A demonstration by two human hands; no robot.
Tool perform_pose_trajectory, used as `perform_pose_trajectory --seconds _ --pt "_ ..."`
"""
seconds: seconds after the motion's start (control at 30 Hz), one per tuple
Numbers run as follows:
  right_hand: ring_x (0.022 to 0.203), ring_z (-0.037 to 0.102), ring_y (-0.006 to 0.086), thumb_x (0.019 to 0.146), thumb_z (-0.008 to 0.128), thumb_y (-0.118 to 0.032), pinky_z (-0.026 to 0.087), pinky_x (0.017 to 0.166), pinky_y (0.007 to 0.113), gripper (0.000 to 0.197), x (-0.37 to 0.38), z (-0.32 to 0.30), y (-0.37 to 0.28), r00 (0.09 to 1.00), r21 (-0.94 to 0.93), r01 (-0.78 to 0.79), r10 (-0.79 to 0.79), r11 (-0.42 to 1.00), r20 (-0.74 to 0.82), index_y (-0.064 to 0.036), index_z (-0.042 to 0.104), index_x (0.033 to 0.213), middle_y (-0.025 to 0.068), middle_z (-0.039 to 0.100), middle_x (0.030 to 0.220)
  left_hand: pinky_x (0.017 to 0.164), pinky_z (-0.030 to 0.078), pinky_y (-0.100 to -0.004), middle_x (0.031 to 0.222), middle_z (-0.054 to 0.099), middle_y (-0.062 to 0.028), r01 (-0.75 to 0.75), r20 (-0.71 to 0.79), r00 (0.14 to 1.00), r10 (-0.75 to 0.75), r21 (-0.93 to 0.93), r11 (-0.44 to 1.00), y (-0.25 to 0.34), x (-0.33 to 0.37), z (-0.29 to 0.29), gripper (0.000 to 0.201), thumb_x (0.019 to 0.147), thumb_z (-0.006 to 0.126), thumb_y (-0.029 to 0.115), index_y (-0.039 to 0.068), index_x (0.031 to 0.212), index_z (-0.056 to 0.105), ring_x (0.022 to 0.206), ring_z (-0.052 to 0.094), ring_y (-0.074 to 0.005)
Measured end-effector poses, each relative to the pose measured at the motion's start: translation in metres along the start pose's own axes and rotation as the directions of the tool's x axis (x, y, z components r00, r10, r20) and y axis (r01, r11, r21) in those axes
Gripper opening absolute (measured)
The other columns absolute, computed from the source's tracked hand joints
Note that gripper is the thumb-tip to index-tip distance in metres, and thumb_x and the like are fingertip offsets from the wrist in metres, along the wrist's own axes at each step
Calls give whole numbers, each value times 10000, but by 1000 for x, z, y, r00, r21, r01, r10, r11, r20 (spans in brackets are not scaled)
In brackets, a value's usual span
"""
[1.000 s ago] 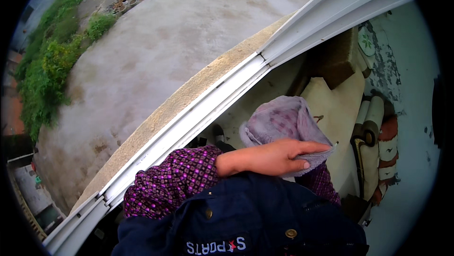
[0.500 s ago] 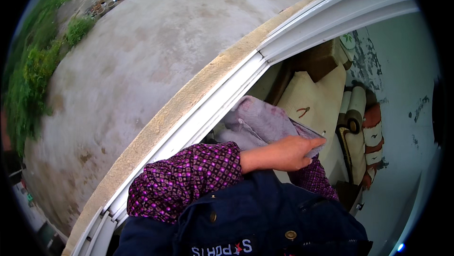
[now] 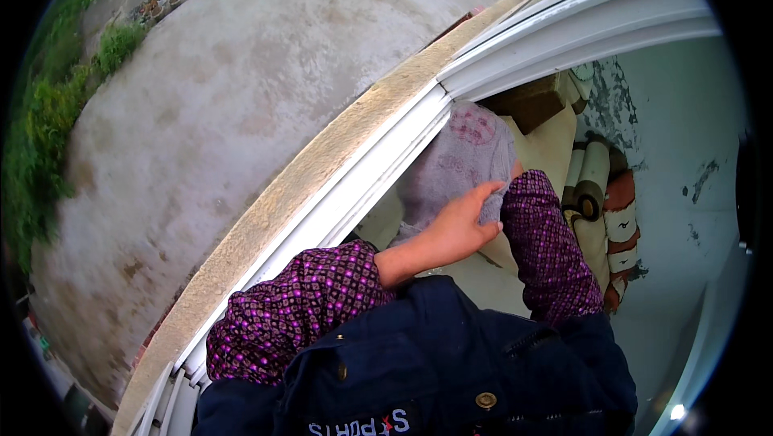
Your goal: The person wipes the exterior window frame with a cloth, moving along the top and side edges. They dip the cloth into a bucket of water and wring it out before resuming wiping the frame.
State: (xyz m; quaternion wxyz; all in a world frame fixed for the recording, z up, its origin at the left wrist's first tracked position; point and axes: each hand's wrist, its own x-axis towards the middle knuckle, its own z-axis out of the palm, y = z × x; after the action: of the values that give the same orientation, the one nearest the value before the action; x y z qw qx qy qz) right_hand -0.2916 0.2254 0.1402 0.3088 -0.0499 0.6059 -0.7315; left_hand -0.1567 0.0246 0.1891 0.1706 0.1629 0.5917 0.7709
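Observation:
A greyish-purple cloth [image 3: 451, 162] with a faded reddish print hangs spread beside the white window frame [image 3: 394, 158]. My left hand [image 3: 455, 235] reaches across to the cloth's near right edge. Its index finger and thumb are stretched apart, with a bit of the cloth between them. Of my right hand [image 3: 517, 169] only a strip of skin shows at the cloth's right side, past the patterned sleeve. The cloth covers its fingers, so their grip is hidden.
Outside the frame runs a rough stone ledge [image 3: 314, 146], with a concrete yard [image 3: 201, 98] beyond and below. Inside are a cream padded surface [image 3: 547, 146], a brown box [image 3: 527, 102], rolled material [image 3: 592, 186] and a peeling pale wall [image 3: 676, 178].
The cloth has moved up and spread along the window frame, covering the red-handled pliers. My right arm has reached forward. My left hand's index finger and thumb have come apart.

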Motion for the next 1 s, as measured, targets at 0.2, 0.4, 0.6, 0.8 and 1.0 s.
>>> perform_pose_trajectory --seconds 0.2,0.4,0.6,0.8,1.0 --pt "1214 403 233 949 386 -183 329 1031 348 428 27 -5 -8 996 -137 -80 85 987 29 -45 324 1350 108 395 1339 843 418 -333 1116 539 -180 -209 -155 964 215 53 976 -3 -1 -7 536 813 602 124 50 1304 401 937 527 -238" --pt "1192 408 227 940 397 -183 334 1012 342 414 28 -14 -14 993 -247 -105 116 963 33 -45 343 1327 105 404 1318 925 391 -357 1174 521 -187 -224 -146 964 221 -5 974 -10 8 -1 517 815 581 123 35 1292 403 1095 511 -310" --pt "1171 413 220 932 408 -184 339 994 336 401 29 -22 -19 990 -383 -109 135 917 42 -44 361 1304 101 412 1297 926 392 -362 1177 515 -192 -190 -201 962 185 -4 982 -7 13 3 520 805 573 116 31 1286 394 1101 511 -309" --pt "1150 418 214 923 419 -184 344 976 330 387 29 -6 -7 992 -530 -63 113 845 62 -43 379 1282 98 421 1276 969 371 -345 1227 497 -197 -217 -271 940 208 -5 976 8 -5 2 546 810 584 119 19 1304 376 1152 488 -306" --pt "1128 422 208 914 430 -185 349 957 323 374 24 32 25 997 -711 43 19 702 79 -43 398 1259 94 429 1255 1007 344 -347 1270 468 -203 -281 -78 959 272 -156 947 30 -22 1 555 829 593 149 -16 1305 362 1205 454 -291"
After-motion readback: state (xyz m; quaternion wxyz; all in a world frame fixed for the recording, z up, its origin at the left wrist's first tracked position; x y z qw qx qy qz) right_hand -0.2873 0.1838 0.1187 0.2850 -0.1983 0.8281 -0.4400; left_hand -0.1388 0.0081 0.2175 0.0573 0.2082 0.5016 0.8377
